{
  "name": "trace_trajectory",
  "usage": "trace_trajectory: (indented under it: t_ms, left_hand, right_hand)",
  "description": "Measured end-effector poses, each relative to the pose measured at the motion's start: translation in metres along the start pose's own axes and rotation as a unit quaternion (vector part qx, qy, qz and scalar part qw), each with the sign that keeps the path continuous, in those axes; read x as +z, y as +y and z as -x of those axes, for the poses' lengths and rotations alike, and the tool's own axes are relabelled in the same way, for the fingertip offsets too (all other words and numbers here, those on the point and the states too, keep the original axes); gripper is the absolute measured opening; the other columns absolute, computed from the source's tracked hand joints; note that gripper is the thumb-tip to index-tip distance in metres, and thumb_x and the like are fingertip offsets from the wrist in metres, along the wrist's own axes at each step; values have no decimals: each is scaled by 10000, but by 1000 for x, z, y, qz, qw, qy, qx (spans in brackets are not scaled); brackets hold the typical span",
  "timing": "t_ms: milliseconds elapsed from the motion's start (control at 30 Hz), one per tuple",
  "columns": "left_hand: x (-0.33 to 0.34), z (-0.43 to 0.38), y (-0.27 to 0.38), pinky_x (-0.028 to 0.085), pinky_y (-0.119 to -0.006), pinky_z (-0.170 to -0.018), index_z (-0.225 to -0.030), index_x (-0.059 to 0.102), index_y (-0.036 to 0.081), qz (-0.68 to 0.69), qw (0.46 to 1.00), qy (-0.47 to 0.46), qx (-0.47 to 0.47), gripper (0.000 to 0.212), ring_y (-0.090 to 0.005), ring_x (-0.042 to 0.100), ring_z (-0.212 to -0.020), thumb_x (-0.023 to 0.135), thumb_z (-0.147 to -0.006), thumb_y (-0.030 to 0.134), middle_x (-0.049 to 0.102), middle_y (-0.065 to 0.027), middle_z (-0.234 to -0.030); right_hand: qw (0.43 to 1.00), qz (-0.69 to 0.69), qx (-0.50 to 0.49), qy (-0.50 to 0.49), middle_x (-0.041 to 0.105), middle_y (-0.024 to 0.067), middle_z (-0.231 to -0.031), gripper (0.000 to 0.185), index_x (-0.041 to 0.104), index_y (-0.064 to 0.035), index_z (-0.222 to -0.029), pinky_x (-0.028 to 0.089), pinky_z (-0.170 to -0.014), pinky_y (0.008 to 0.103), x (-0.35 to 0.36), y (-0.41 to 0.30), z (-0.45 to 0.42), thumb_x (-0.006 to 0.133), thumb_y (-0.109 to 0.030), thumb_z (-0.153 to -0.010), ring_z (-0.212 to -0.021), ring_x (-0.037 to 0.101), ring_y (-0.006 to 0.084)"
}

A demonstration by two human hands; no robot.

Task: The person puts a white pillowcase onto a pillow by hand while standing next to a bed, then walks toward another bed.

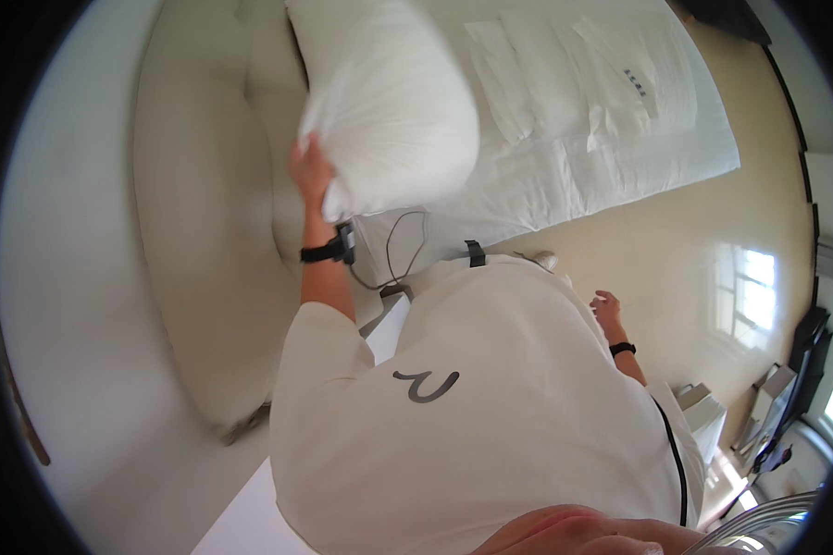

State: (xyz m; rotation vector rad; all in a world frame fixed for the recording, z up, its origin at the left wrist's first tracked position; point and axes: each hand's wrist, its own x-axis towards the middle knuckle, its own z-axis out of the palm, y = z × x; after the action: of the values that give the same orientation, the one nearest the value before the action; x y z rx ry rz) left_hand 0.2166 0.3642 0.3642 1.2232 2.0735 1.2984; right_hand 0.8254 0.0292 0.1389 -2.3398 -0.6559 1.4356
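Observation:
My left hand [312, 170] grips the edge of a plump white pillow [402, 118] near its corner. The hand is slightly blurred, and creases run across the pillowcase from the grip. Under and beside the pillow lies a bed with a white sheet [507, 187]. My right hand [607, 309] hangs beside my body, its fingers loosely bent and apart, with nothing visible in it. Further along the bed, folded white cloths [611, 83] lie flat, one bearing dark marks.
A padded beige headboard [201, 208] stands left of the bed against the wall. From my left wristband [323, 251] a thin cable [389, 253] loops past the bed's near corner. Shiny floor [666, 243] extends right. White boxes [701, 416] and dark equipment [809, 340] stand far right.

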Motion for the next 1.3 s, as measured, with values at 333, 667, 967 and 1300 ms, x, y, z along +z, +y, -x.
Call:
trace_trajectory:
  t_ms: [333, 667, 967, 1300]
  left_hand:
    - [-43, 123, -206, 476, -530, -863, -1521, 403, 111, -28, 937, -54, -345, 554, -310, 561, -1090, 510, -1002, 270, 571, -138, -1277]
    - [217, 299, -80, 491, -390, -801, -1380, 544, 184, -24, 845, -380, -375, 412, -207, 667, -1011, 579, -974, 245, 679, -47, -1197]
    - [457, 399, -10, 519, -360, -662, -1327, 603, 127, -171, 727, -625, -229, 408, -194, 684, -832, 582, -933, 235, 717, -71, -1101]
    - [704, 404, 20, 522, -505, -947, -1050, 736, 43, -450, 509, -698, 225, 326, -420, 653, -1083, 500, -919, 226, 689, -246, -1163]
  right_hand:
    - [998, -41, 51, 8, 706, 85, -929, 397, 598, -56, -1332, 516, -583, 326, -128, 96, -70, 578, -152, -947, -696, 673, 172]
    - [990, -104, 73, 63, 735, 108, -898, 402, 625, -32, -1288, 532, -543, 314, -249, 184, -115, 587, -122, -898, -664, 707, 189]
    - [979, -158, 100, 78, 735, 136, -876, 462, 643, -19, -1288, 562, -578, 345, -306, 196, -148, 631, -33, -826, -676, 718, 217]
    - [948, -271, 36, 161, 648, 66, -757, 253, 626, -30, -1178, 491, -500, 304, -419, 261, -192, 550, -53, -937, -622, 626, 168]
